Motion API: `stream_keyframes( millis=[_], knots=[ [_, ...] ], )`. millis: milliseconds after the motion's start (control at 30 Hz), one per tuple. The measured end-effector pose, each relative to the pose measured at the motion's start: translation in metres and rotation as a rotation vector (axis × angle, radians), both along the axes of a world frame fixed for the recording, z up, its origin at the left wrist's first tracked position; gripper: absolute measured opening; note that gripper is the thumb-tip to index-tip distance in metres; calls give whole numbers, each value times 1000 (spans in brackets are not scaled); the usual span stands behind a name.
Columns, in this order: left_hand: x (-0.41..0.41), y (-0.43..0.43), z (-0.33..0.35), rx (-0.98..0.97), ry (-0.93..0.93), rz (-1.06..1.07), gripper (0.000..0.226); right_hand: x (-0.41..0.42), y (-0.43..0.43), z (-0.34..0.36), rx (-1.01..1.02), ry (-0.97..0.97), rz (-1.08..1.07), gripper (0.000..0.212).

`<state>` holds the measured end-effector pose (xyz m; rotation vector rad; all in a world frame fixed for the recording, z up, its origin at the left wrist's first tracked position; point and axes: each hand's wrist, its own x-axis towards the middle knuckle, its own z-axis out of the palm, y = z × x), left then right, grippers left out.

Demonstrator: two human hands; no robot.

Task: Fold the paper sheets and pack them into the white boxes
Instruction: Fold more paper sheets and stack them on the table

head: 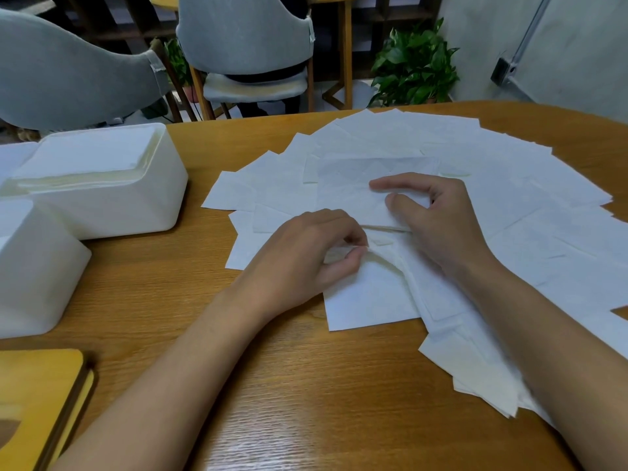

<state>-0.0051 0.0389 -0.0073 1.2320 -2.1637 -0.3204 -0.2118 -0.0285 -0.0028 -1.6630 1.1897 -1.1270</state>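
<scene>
Several white paper sheets (492,185) lie fanned over the right half of the wooden table (272,385). My left hand (306,253) pinches a raised fold of one sheet (370,294) between thumb and forefinger. My right hand (431,215) pinches the edge of a sheet lying on the pile just beyond it. At the left stands a white box (112,205) filled with folded sheets. A second white box (40,266) sits nearer me at the left edge.
A yellow wooden box lid (37,399) lies at the front left corner. Beyond the table stand two grey chairs (244,39) and a green potted plant (414,66). Bare wood shows in the front middle of the table.
</scene>
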Motion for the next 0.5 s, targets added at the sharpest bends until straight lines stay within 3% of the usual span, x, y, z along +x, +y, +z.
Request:
stream_keyframes(
  millis=[133, 233, 400, 500],
  knots=[
    [5, 0, 7, -28, 89, 69, 7, 0, 0, 1, -8, 7, -1, 24],
    [8, 2, 14, -8, 262, 140, 2, 2, 2, 4, -4, -32, 34, 19],
    [8, -1, 21, 36, 550, 307, 5, 3, 9, 6, 90, -177, 204, 53],
    [12, -5, 20, 160, 666, 377, 9, 5, 14, 4, 193, -311, 304, 68]
  ],
)
